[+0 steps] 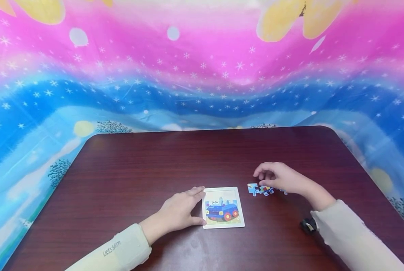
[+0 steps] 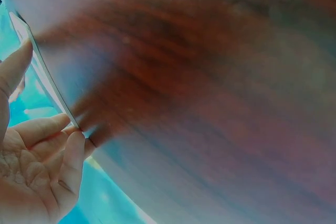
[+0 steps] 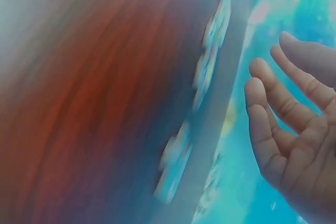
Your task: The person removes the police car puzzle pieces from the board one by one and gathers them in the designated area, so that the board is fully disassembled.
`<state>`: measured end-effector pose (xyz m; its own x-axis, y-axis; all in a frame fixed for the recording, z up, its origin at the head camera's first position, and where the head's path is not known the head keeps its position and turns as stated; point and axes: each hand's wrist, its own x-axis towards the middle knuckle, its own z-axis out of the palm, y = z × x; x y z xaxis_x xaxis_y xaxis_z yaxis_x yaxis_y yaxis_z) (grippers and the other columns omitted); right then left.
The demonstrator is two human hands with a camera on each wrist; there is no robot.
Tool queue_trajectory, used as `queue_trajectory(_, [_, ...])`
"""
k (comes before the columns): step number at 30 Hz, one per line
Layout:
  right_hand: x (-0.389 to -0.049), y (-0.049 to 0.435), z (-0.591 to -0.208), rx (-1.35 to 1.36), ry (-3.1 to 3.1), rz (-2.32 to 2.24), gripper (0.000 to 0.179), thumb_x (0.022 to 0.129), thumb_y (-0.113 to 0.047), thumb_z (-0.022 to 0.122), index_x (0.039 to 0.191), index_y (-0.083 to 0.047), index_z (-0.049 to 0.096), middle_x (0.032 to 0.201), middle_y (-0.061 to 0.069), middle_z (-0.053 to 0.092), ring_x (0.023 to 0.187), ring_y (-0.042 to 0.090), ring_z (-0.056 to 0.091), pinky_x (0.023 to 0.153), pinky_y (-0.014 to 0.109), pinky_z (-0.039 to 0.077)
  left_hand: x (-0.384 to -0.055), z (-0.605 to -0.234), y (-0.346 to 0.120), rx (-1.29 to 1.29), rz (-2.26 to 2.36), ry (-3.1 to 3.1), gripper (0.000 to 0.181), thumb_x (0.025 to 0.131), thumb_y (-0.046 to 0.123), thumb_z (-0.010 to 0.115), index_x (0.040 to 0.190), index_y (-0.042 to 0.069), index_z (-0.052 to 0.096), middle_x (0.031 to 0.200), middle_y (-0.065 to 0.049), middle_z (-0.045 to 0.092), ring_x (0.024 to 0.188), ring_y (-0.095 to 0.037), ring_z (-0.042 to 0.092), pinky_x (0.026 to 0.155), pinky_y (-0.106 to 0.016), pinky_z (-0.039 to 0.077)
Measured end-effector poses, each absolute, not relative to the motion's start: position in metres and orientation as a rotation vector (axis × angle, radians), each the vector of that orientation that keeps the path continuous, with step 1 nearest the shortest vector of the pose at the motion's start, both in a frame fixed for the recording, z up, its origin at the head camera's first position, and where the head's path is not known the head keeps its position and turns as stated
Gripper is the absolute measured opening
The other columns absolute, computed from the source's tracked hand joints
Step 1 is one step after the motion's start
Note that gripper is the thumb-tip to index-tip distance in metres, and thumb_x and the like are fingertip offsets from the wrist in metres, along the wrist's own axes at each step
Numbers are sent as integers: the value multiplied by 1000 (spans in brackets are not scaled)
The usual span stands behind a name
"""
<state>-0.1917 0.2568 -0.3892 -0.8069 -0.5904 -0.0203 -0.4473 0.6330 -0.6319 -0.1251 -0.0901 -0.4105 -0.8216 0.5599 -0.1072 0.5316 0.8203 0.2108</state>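
Observation:
A square jigsaw tray (image 1: 223,227) with a white rim lies on the table, its puzzle picture (image 1: 222,212) showing a blue cartoon truck with red wheels; the upper part of the picture looks paler. My left hand (image 1: 178,209) rests at the tray's left edge, fingertips by the far corner and thumb by the near one. In the left wrist view, the thumb and fingers touch the tray's thin edge (image 2: 50,80). Over several loose jigsaw pieces (image 1: 252,188) hovers my right hand (image 1: 279,177), fingers loosely bent and holding nothing. The hand partly hides these pieces, which the right wrist view shows edge-on.
The dark reddish-brown wooden table (image 1: 154,162) has rounded far corners. Behind it hangs a pink and blue patterned cloth (image 1: 202,75). A small black device (image 1: 308,226) sits at the right sleeve's cuff. The loose pieces lie to the right of the tray.

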Motion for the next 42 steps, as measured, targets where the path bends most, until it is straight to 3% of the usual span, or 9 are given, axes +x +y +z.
queue_trajectory(12, [-193,186,-385,-962,2504,-868,18,90,-8,71,108,-8,71,88,-4,63,74,6,55,64,22,52,-125,-410,-91,859,270,2834,84,77,57,77,143,9,54,153,-3,48,139,-23,50,103,-44,51])
queue_trajectory(21, [-190,150,-392,-1078,2389,-826,19,88,-7,72,107,-8,72,91,-2,66,79,4,55,73,21,51,-127,-410,-92,848,288,2826,85,78,56,77,144,9,53,154,-2,47,140,-23,48,103,-43,51])
queue_trajectory(28, [-184,137,-398,-1121,2376,-722,17,85,-6,74,102,-9,74,90,-3,64,78,4,55,73,20,50,-127,-409,-92,842,270,2822,84,78,56,77,144,10,53,154,-2,47,140,-22,49,100,-43,53])
queue_trajectory(34, [-182,133,-400,-1124,2396,-683,17,83,-5,76,98,-11,73,86,-3,59,74,7,52,70,19,47,-129,-408,-91,845,264,2802,83,79,56,76,144,10,53,155,-4,44,141,-23,47,105,-43,50])
queue_trajectory(42, [-175,129,-403,-1055,2440,-608,24,80,-10,81,97,-17,66,89,-5,54,83,10,49,75,23,45,-127,-407,-93,827,288,2770,81,81,55,75,145,11,52,156,-4,43,144,-23,43,107,-46,48])
